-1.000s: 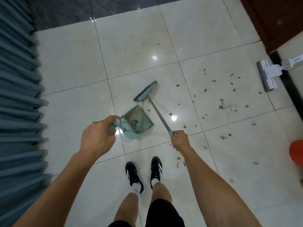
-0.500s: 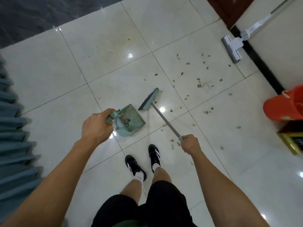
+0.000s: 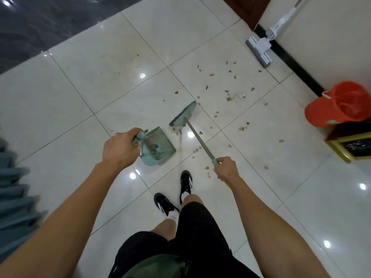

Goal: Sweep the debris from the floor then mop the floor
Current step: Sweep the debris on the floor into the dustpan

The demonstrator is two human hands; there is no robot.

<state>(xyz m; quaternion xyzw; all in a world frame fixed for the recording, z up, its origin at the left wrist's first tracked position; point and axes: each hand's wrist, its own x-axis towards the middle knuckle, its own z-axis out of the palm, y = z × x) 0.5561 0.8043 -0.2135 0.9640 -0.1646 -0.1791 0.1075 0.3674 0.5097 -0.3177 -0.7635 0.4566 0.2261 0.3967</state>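
1. Underfoot, glossy white tile floor point(image 3: 60, 109) w/ dark marbled strip at top left; brown debris point(image 3: 228, 93) scattered mostly right of centre, a few bits near the shoes.
2. Both forearms reach fwd and down from the bottom corners, bare, elbows out of frame.
3. Left hand point(image 3: 118, 147), knuckles up, fingers curled tight round the teal handle of the dustpan point(image 3: 158, 146). Pan is low over the tile just ahead of the shoes, mouth facing right; comb teeth at its rear, some dirt inside.
4. Right hand point(image 3: 226, 167) fisted round the top grip of the broom point(image 3: 183, 115); metal shaft slants up-left, teal head just right of the pan, small pile of bits at its edge.
5. Flat mop point(image 3: 259, 50) leans against the wall, top right; orange bucket point(image 3: 339, 105) beside the wall below it.
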